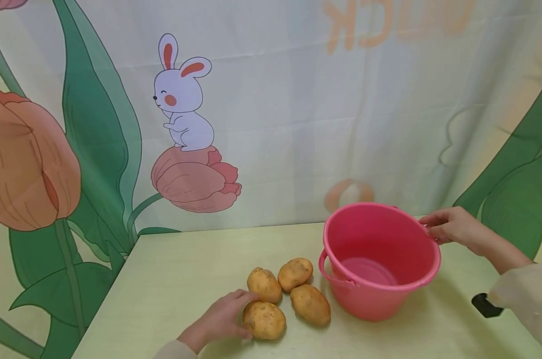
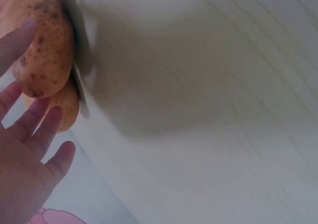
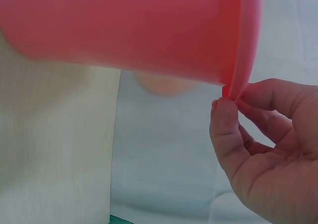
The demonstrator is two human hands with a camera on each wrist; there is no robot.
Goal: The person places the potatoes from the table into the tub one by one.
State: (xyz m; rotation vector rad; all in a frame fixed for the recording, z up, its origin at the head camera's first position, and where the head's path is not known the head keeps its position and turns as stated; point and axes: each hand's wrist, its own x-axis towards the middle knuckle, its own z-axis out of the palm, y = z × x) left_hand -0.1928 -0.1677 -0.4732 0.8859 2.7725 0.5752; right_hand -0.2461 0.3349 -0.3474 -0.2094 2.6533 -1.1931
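Observation:
A pink plastic bucket (image 1: 369,301) stands on the right side of the table, and nothing shows inside it. My right hand (image 1: 459,230) pinches its rim on the right between thumb and fingers; the right wrist view shows this pinch (image 3: 271,139) close up. Left of the bucket lie several potatoes in a group. My left hand (image 1: 223,318) is at the nearest potato (image 1: 266,321), thumb and fingers spread along its left side. In the left wrist view the fingers are loosely extended by the potato (image 2: 47,50); firm contact cannot be judged.
Behind the nearest potato are a second potato (image 1: 264,285), a third (image 1: 295,274) and one closer to the bucket (image 1: 311,305). The bucket's handle (image 1: 336,280) hangs on its left. A printed curtain (image 1: 280,124) hangs behind the pale table (image 1: 186,269).

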